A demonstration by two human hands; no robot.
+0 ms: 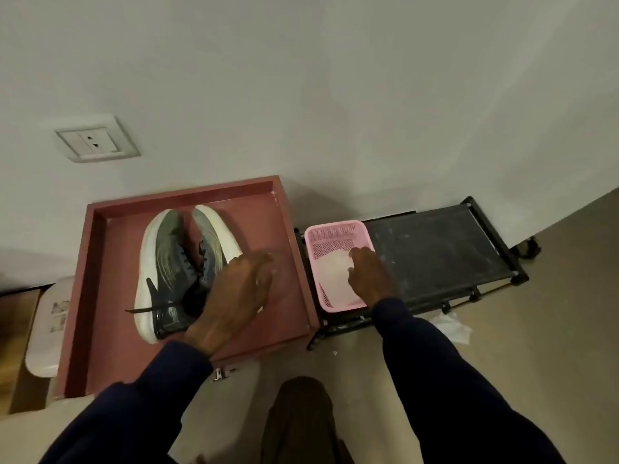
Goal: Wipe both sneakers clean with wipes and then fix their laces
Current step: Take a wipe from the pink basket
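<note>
Two grey-and-dark sneakers with white soles lie side by side in a reddish-brown tray (100, 262): the left sneaker (160, 259) and the right sneaker (214, 236). A dark lace end sticks out at the heel of the left one. My left hand (234, 289) hovers over the right sneaker's heel part with fingers stretched out and relaxed, holding nothing. My right hand (368, 276) reaches into a pink perforated basket (331, 229), its fingers resting on the white wipes (335, 276) inside. Whether those fingers pinch a wipe is hidden.
The basket stands on the left end of a low black rack (435, 246) against the grey wall. A crumpled white piece (450, 326) lies on the floor by the rack. A white container (47, 323) sits left of the tray. A wall socket (97, 139) is above.
</note>
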